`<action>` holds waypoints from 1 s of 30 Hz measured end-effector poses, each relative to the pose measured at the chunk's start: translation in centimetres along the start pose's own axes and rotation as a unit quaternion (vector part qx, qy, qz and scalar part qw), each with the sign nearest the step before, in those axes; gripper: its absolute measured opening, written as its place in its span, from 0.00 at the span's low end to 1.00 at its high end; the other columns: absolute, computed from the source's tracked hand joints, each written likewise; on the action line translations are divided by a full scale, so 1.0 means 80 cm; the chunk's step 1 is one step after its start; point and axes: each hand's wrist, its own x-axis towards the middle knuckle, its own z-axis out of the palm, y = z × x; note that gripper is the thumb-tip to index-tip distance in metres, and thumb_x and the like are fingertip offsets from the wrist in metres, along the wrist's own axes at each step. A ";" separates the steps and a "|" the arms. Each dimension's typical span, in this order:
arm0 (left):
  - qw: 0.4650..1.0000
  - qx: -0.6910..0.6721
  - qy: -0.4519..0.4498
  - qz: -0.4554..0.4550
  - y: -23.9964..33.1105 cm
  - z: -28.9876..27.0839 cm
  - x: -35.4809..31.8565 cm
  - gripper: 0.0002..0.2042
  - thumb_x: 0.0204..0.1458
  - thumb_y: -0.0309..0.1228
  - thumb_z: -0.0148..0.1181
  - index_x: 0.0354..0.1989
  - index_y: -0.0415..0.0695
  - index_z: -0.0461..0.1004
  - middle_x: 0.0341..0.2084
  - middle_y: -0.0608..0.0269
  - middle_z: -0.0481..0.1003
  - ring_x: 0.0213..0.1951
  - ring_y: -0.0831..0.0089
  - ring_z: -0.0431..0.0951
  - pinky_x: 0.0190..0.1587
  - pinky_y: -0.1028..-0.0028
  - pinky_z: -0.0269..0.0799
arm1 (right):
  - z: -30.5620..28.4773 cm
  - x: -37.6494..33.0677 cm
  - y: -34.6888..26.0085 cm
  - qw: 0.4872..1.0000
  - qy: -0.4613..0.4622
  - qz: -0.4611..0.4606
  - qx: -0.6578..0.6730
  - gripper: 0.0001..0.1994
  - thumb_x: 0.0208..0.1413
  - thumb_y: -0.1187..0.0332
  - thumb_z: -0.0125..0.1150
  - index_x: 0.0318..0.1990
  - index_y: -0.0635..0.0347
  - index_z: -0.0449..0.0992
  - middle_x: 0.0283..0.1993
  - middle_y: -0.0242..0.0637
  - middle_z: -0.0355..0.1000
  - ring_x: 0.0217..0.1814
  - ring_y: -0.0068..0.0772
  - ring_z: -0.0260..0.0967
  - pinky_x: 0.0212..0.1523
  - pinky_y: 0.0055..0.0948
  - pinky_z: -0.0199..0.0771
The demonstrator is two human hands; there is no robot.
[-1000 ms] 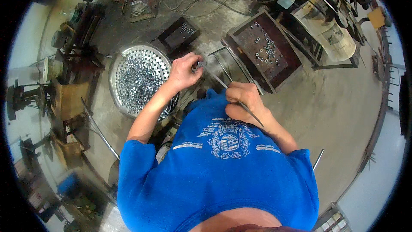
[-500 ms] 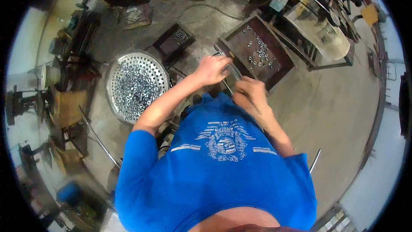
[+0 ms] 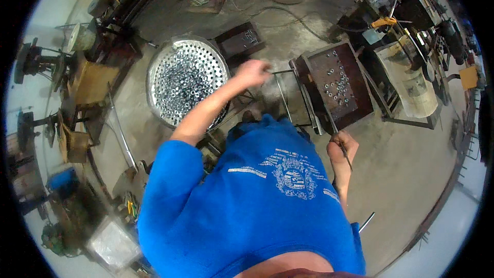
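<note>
My left hand (image 3: 253,73) is closed between a round perforated metal pan (image 3: 156,83) and a brown metal tray (image 3: 364,104). Whatever its fingers pinch is too small to make out. Lower on the right, my right hand (image 3: 343,148) wraps round a thin dark metal rod (image 3: 331,119), which slants across the tray's near side. Heaped in the pan are many shiny metal nuts (image 3: 185,85). Several more nuts (image 3: 339,88) lie scattered in the tray.
Behind the pan sits a small dark box (image 3: 229,41) with a few small metal pieces. A bench with machinery and a curved pale sheet (image 3: 411,85) stands at the right. A long metal bar (image 3: 121,126) leans at the left. Cables (image 3: 293,13) cross the floor.
My hands were close together by the tray's left corner and have moved apart. The right hand has gone right and down with the rod. The whole view has shifted.
</note>
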 end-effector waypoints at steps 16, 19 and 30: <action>0.915 0.387 -0.085 -0.075 -0.224 -0.104 -0.063 0.07 0.42 0.27 0.57 0.31 0.47 0.78 0.32 0.55 0.78 0.38 0.57 0.79 0.39 0.60 0.76 | 0.032 0.022 -0.032 0.994 -0.083 -0.067 -0.030 0.17 0.41 0.58 0.58 0.18 0.64 0.64 0.19 0.42 0.57 0.21 0.41 0.56 0.22 0.36 0.52; 0.906 0.406 -0.085 -0.090 -0.204 -0.119 -0.059 0.07 0.43 0.25 0.57 0.32 0.42 0.77 0.29 0.57 0.79 0.34 0.62 0.80 0.36 0.64 0.76 | 0.034 0.017 -0.041 0.995 -0.074 -0.054 -0.025 0.10 0.37 0.67 0.55 0.18 0.65 0.62 0.19 0.40 0.56 0.20 0.36 0.55 0.22 0.32 0.52; 0.700 -0.711 0.058 -0.038 -0.037 -0.094 -0.085 0.19 0.49 0.24 0.62 0.50 0.36 0.66 0.32 0.59 0.75 0.31 0.70 0.77 0.46 0.65 0.74 | 0.044 0.034 -0.067 0.986 -0.138 -0.087 0.024 0.11 0.35 0.70 0.57 0.19 0.65 0.61 0.20 0.44 0.57 0.20 0.44 0.55 0.21 0.37 0.51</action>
